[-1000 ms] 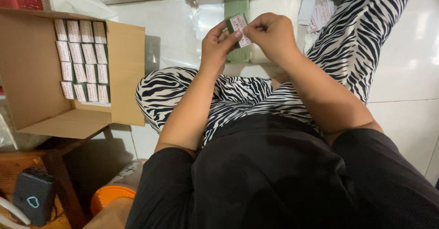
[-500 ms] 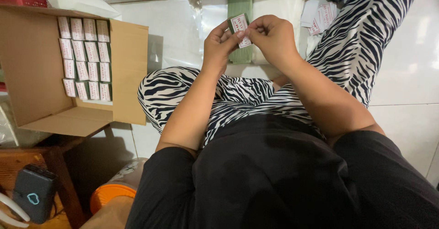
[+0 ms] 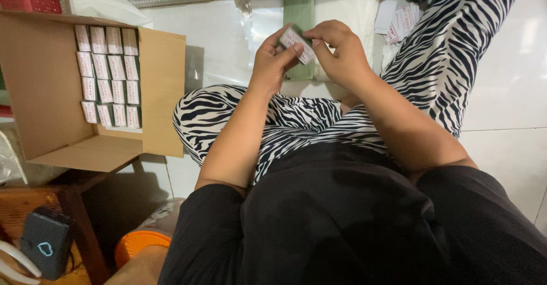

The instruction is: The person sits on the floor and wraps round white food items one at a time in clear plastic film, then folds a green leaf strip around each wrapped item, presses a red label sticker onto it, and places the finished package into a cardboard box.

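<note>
Head view, small box [image 3: 296, 37] tilted, long axis down-right

Glossy white floor tiles [image 3: 513, 91] reflect light; a dark wooden stool [image 3: 68, 199] stands at left.
</note>
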Action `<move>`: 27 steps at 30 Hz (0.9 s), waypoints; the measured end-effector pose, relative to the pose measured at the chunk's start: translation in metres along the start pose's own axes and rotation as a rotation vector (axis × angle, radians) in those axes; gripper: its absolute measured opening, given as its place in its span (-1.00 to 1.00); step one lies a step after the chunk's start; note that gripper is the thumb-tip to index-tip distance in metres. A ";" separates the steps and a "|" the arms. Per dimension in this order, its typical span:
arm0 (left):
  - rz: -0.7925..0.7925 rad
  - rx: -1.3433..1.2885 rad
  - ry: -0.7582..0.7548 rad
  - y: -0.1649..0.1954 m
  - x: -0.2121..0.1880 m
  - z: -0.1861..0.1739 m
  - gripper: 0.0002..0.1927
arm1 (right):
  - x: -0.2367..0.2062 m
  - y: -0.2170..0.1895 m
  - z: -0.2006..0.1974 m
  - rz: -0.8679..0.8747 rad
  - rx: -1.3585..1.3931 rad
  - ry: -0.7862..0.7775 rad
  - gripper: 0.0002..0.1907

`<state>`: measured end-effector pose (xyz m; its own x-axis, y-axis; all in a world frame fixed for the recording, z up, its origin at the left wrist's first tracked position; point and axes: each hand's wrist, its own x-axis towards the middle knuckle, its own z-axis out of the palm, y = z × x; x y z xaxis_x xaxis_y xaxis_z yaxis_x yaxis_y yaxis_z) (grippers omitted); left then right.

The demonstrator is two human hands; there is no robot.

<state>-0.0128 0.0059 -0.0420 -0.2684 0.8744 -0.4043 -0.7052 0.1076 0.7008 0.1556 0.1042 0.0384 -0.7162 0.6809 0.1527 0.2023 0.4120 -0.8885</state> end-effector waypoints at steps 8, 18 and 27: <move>-0.012 0.164 -0.086 -0.023 -0.007 0.008 -0.71 | -0.028 0.041 0.017 0.133 0.221 0.303 -0.32; 0.088 0.169 -0.056 -0.026 -0.023 0.036 -0.65 | -0.038 0.057 0.008 0.408 0.762 0.066 -0.12; 0.000 0.283 -0.062 -0.015 -0.038 0.054 -0.64 | -0.043 0.020 -0.011 0.593 0.806 0.073 -0.67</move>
<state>0.0434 -0.0032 -0.0059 -0.2216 0.9009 -0.3732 -0.4912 0.2275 0.8408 0.1976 0.0893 0.0189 -0.5982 0.6900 -0.4075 -0.0192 -0.5207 -0.8535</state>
